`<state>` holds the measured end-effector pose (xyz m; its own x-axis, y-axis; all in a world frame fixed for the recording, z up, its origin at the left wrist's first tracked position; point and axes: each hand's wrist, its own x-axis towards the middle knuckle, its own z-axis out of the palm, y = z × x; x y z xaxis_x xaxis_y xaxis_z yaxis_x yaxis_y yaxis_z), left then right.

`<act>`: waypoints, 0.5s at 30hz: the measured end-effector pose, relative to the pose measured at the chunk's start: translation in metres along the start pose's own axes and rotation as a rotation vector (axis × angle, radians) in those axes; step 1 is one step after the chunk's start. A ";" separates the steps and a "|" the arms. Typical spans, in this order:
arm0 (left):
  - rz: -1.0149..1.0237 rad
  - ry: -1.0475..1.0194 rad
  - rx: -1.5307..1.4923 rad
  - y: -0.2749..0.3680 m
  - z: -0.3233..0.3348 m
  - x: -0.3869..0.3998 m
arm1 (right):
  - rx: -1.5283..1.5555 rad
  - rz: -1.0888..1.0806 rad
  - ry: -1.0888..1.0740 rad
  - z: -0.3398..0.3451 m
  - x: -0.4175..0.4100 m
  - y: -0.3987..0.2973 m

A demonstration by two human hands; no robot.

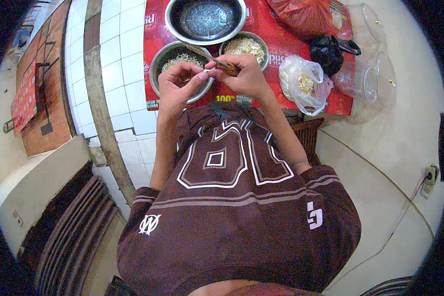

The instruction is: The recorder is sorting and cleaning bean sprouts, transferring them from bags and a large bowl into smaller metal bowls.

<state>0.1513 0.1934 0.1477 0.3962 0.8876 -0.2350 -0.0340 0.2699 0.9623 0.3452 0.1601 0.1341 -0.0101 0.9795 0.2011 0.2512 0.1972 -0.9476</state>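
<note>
My right hand point(246, 76) is closed around the wooden handle of a knife point(227, 67), whose narrow blade slants up and left. Thumb and fingers of my left hand point(177, 79) pinch a small pale piece point(206, 70), too small to name surely, perhaps part of a bean sprout. The fingertips of both hands meet at it. Below my left hand stands a metal bowl point(154, 68) with bean sprouts point(183, 61), partly hidden by the hand. Beyond my right hand, a second metal bowl point(265, 61) holds more pale bean sprouts point(246, 48).
A large metal basin point(207, 20) stands at the back of the red printed tablecloth point(155, 100). At right lie a clear plastic bag of bean sprouts point(305, 83), a black plastic bag point(325, 53) and a red plastic bag point(303, 16). Clear plastic containers point(370, 81) sit at the right edge.
</note>
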 end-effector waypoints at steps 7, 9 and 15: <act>-0.029 0.022 0.033 0.000 0.007 -0.005 | 0.062 0.072 -0.063 -0.004 -0.008 0.002; -0.029 0.009 0.000 -0.002 0.007 -0.006 | 0.052 0.077 -0.060 -0.003 -0.010 0.004; -0.055 -0.004 -0.081 -0.001 0.011 -0.007 | 0.174 0.167 -0.063 0.000 -0.020 0.011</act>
<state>0.1583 0.1833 0.1499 0.4035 0.8691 -0.2861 -0.0862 0.3474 0.9337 0.3482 0.1428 0.1196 -0.0443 0.9986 0.0278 0.0842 0.0314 -0.9960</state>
